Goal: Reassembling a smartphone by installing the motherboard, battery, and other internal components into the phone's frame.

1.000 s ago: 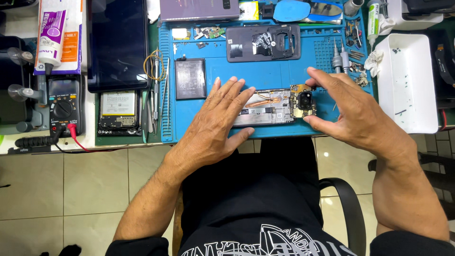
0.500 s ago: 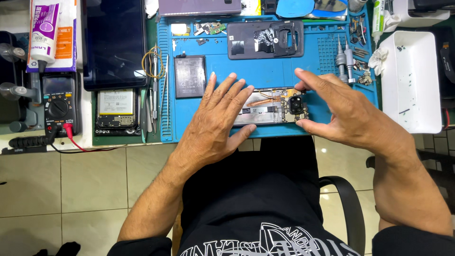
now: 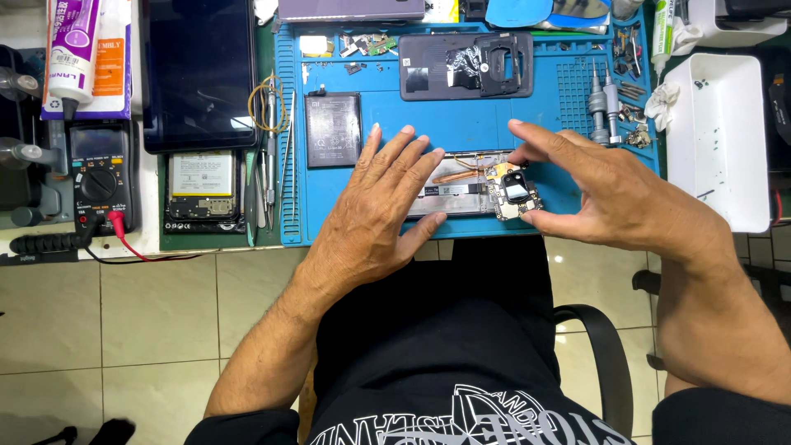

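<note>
Bare mat (image 3: 461, 124) behind opened phone (image 3: 461, 194); battery (image 3: 333, 129) left, screwdrivers (image 3: 603, 103) right.

Workbench (image 3: 206, 243): blue mat (image 3: 379, 222), multimeter (image 3: 100, 177), white tray (image 3: 717, 140).

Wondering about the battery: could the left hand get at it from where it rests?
Probably yes. The left hand lies flat on the opened phone; the battery sits just beyond its fingertips, uncovered.

Opened phone (image 3: 474, 191), circuit board and camera module exposed, lies flat on blue mat (image 3: 511, 115).
</note>
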